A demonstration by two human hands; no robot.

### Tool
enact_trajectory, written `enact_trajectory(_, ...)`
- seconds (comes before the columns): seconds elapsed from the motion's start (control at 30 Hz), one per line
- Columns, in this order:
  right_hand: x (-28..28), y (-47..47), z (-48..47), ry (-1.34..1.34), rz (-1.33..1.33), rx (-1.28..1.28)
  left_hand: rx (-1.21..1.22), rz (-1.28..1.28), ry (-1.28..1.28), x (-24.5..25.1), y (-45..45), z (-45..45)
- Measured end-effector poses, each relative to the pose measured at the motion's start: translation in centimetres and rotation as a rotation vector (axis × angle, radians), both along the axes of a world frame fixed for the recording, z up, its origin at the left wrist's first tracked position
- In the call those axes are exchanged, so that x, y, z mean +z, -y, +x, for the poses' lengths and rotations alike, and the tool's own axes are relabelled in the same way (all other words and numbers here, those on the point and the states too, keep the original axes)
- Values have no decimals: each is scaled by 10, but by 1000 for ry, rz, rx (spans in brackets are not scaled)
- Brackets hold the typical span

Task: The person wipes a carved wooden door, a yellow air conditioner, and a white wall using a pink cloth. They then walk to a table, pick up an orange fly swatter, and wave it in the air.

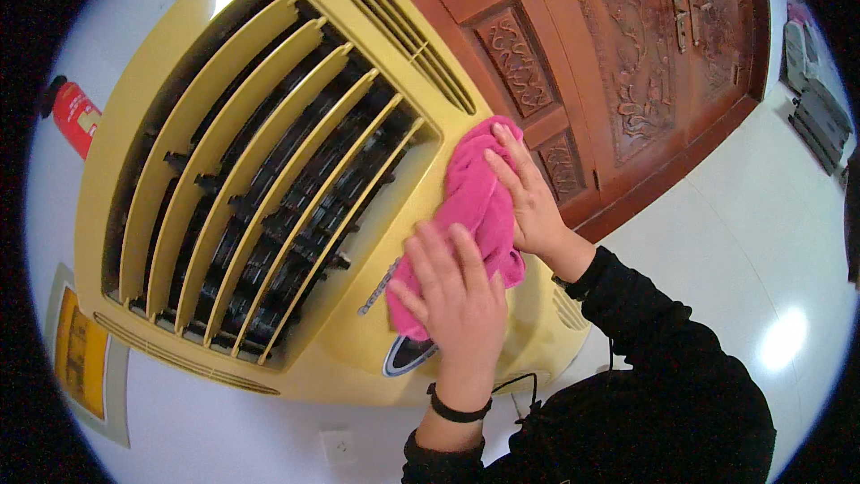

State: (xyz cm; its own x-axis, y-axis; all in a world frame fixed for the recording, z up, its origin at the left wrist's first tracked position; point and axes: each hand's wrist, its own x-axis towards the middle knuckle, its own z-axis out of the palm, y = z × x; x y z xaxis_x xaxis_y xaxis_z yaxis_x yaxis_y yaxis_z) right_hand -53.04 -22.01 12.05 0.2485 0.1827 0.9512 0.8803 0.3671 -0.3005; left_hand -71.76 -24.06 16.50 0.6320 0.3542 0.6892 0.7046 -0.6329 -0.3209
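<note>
A pink cloth [474,205] lies bunched against the front of a yellow floor-standing air conditioner [420,195], just below its large louvred air outlet [269,188]. My left hand [457,289] is spread over the lower end of the cloth, above a dark oval display panel [408,353] with a silvery rim. At the cloth's upper end my right hand [531,198] presses it to the yellow casing, fingers slightly bent. Part of a raised marking on the casing shows beside my left fingers. Dark vanes and dusty-looking parts are visible behind the curved yellow louvres.
A carved reddish wooden double door [631,60] stands beyond the unit. A red fire extinguisher [75,114] and a yellow framed panel [82,353] are at the left. A wall socket [338,447] is below, and dark objects [816,121] lie on the pale tiled floor [699,235] at the right.
</note>
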Motion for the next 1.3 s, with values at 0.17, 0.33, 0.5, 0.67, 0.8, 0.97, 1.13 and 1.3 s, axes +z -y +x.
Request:
enact_trajectory(0.17,-60,15,4,-252,-172,29,-171,-112,-176,-16,0,30)
enact_trajectory(0.33,-113,38,-27,-414,-281,19,-329,-311,-242,-51,1,20)
enact_trajectory(0.5,-143,63,-87,-577,-515,56,-300,-370,-290,-91,3,-28)
enact_trajectory(0.67,-148,74,-141,-425,-514,111,-138,-254,-281,-123,1,-101)
enact_trajectory(0.8,-146,72,-179,-238,-506,133,-25,-191,-114,-147,-4,-156)
enact_trajectory(0.97,-139,64,-224,94,-444,242,137,-119,-14,-163,-18,-230)
enact_trajectory(1.13,-118,43,-256,383,-399,390,-37,-260,503,-176,-36,-268)
enact_trajectory(1.3,-82,22,-243,562,-310,480,-175,-158,569,-168,-46,-266)
